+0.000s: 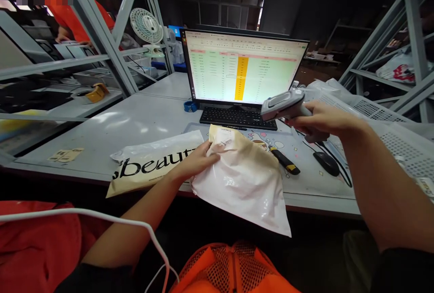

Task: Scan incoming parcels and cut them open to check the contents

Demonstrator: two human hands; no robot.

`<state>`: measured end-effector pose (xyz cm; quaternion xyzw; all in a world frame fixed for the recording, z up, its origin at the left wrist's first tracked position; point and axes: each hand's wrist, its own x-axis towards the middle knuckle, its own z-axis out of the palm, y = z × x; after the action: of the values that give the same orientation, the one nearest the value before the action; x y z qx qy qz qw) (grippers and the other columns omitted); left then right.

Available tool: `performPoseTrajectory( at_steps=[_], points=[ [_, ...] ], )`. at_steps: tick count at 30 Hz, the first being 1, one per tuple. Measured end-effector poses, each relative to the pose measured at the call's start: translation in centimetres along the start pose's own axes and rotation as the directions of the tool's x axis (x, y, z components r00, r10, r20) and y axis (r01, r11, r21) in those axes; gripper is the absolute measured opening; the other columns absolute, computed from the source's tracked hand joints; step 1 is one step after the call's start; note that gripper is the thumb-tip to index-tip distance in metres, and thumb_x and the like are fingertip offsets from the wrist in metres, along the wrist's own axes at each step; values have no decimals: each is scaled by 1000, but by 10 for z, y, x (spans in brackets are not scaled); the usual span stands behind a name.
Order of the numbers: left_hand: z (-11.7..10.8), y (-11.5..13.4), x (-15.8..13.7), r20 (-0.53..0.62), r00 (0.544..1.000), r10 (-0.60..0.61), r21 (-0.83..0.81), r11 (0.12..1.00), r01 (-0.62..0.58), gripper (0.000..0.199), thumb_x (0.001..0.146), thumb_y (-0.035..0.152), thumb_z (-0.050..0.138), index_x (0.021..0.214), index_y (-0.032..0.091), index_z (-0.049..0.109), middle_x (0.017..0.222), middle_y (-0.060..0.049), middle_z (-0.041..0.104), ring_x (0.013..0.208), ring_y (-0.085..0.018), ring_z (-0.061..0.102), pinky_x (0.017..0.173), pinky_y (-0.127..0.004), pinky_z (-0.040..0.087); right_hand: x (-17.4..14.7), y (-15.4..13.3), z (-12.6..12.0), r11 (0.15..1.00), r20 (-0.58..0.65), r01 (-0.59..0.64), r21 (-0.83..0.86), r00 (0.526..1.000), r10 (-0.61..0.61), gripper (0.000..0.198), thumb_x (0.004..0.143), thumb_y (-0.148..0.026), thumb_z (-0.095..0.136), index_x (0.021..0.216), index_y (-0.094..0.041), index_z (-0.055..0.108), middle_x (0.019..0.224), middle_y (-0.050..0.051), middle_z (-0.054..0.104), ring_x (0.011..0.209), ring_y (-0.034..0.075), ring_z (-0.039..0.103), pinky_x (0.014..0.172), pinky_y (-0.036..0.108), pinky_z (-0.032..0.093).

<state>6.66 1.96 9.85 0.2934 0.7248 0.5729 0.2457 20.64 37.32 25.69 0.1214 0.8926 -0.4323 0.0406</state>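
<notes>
Orange vest (217, 267), left fingers (210, 159) pinching white package (242, 180), right fingers (301, 122) gripping scanner (284, 104)

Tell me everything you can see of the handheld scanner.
The handheld scanner is grey and looks like hard plastic, with a pale oval outline on its upper face. The right hand wraps its handle, whose lower end shows beneath. It is held up, its head toward the picture's left, overlapping the lower right corner of the monitor and the keyboard in view.
</notes>
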Motion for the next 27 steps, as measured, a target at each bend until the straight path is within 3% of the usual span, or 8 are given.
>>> performPoseTrajectory(
  at_steps=[3, 5, 8, 11, 13, 16, 19, 27],
  points=[
    [-4, -6, 0, -21, 1000, 23, 169, 985, -19, 61, 87, 51, 72, 139, 20, 65, 133, -15, 75, 117, -36, 73, 95, -42, 61, 12, -26, 13, 997, 97, -32, -64, 995, 38, 47, 77, -60, 87, 86, -23, 60, 59, -4, 45, 45, 8, 36, 38, 25, 28],
    [-19, -10, -9, -132, 990, 45, 383, 924, 9, 58, 91, 63, 65, 129, 20, 73, 129, -16, 76, 116, -38, 73, 99, -47, 59, 20, -29, 21, 992, 92, -30, -124, 995, 41, 47, 78, -61, 85, 84, -23, 58, 61, -3, 47, 46, 9, 38, 37, 25, 29],
    [-59, -27, -37, -358, 928, 106, 678, 713, 180, 70, 89, 72, 60, 134, 20, 73, 139, -18, 72, 134, -43, 64, 115, -55, 48, 26, -19, 28, 986, 63, 1, -169, 998, 10, 45, 80, -59, 82, 88, -23, 58, 64, -1, 51, 49, 10, 43, 38, 24, 32],
    [-105, -65, -68, -299, 954, 29, 833, 496, 245, 109, 63, 63, 83, 161, 25, 52, 171, -12, 41, 160, -50, 28, 129, -64, 26, 27, -3, 27, 988, 63, -51, -147, 996, 61, 44, 82, -57, 81, 91, -23, 55, 63, -4, 48, 45, 9, 40, 36, 23, 29],
    [-132, -92, -84, -303, 950, -70, 856, 419, 304, 116, 60, 57, 82, 165, 20, 47, 173, -14, 35, 161, -51, 25, 131, -64, 21, 28, 4, 25, 987, 61, -99, -126, 992, 107, 45, 83, -56, 81, 89, -24, 51, 61, -6, 45, 42, 8, 37, 34, 22, 26],
    [-163, -117, -98, -262, 965, -10, 856, 460, 237, 90, 78, 54, 62, 161, 22, 53, 168, -10, 46, 156, -42, 40, 130, -54, 30, 31, 5, 23, 986, 58, -115, -125, 991, 123, 46, 83, -54, 82, 84, -24, 47, 61, -5, 47, 42, 8, 39, 34, 22, 26],
    [-179, -119, -105, -322, 946, 26, 830, 488, 269, 75, 87, 41, 46, 160, 27, 55, 159, -7, 58, 143, -39, 58, 122, -50, 43, 35, -7, 21, 984, 87, -112, -141, 988, 125, 46, 83, -54, 83, 83, -24, 49, 62, -4, 48, 43, 8, 39, 35, 23, 26],
    [-158, -99, -101, -495, 866, 70, 807, 407, 428, 68, 96, 33, 41, 161, 17, 52, 162, -14, 54, 149, -39, 51, 125, -54, 37, 73, -66, 44, 933, 301, -36, -358, 941, 151, 40, 79, -55, 86, 89, -24, 64, 68, -1, 47, 49, 11, 42, 37, 28, 36]
  ],
)
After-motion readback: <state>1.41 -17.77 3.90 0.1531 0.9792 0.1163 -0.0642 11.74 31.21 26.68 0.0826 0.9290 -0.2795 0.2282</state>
